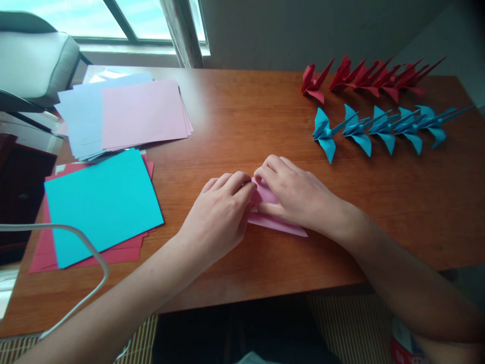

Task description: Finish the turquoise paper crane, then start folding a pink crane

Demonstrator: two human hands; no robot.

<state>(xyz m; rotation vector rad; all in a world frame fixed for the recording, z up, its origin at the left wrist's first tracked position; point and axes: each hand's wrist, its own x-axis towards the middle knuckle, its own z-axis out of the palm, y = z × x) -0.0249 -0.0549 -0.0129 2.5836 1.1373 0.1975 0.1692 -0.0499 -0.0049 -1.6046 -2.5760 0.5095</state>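
A partly folded pink paper piece [273, 220] lies on the wooden table [235, 121] in front of me. My left hand [222, 215] is curled over its left end, fingertips pinching the paper. My right hand [293, 194] lies over its top and right part, fingers bent and pressing down on a fold. The two hands' fingertips almost meet above the paper, and most of the piece is hidden under them.
Left of my hands lie a turquoise sheet [102, 202] on red sheets [49, 253], and pink sheets [142, 114] over lilac sheets [81, 119]. At the far right stand a row of red paper cranes [367, 77] and blue paper cranes [382, 129]. A white cable [91, 258] crosses the near left edge.
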